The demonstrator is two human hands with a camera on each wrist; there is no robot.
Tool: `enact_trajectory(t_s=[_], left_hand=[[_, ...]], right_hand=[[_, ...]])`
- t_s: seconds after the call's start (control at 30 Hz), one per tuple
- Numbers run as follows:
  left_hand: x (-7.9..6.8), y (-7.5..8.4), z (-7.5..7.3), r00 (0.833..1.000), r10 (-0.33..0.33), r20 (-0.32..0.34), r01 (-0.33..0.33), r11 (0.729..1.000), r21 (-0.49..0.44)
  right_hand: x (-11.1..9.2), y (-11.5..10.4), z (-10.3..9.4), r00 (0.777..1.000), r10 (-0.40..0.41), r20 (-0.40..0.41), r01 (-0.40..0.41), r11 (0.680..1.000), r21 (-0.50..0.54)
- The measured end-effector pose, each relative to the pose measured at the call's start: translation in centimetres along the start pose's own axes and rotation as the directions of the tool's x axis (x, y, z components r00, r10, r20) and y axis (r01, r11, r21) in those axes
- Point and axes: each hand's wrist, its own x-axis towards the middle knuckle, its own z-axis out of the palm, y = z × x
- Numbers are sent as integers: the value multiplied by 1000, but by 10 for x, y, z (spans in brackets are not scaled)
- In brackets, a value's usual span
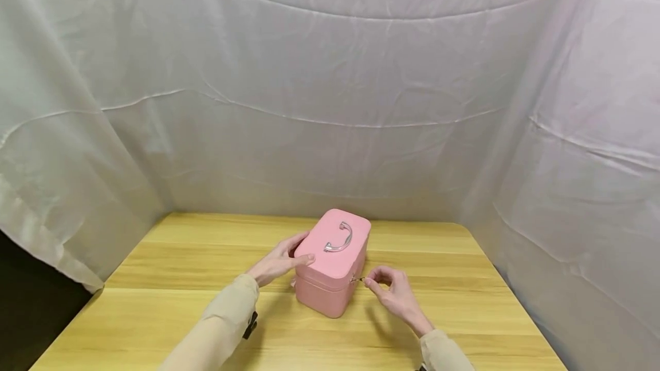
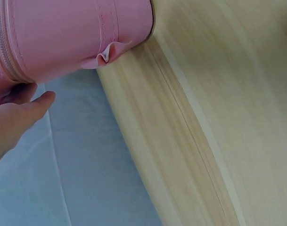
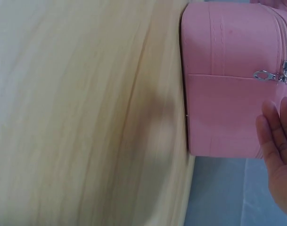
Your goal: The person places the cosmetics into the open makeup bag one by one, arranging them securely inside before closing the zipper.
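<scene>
A pink vanity case [image 1: 330, 296] with a zip round its lid and a silver carrying handle [image 1: 346, 239] on top stands closed on the table. My left hand [image 1: 278, 260] rests against its left side, thumb laid over the lid's near corner and fingers extended along the side. At the right side my right hand [image 1: 394, 291] pinches a small metal zipper pull [image 1: 361, 279] between thumb and forefinger. In the right wrist view a second zipper pull [image 3: 264, 75] with an oval ring lies against the case, while the pinching fingertips are cut off at the frame's edge.
The case stands on a wooden table [image 1: 206, 256], towards its middle. Pale fabric curtains [image 1: 319, 102] hang behind and on both sides. A small pink fabric tab [image 2: 106, 52] sticks out from the case's left side.
</scene>
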Motion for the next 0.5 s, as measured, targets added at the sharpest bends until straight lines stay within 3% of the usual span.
enact_trajectory(t_s=[0.23, 0.5], left_hand=[[1, 0, -1, 1000, -9, 5, 9, 1000, 5], [0, -1, 3, 999, -34, -34, 34, 999, 14]], right_hand=[[1, 1, -2, 999, 33, 28, -33, 999, 9], [-2, 5, -7, 997, -20, 79, 16, 999, 52]])
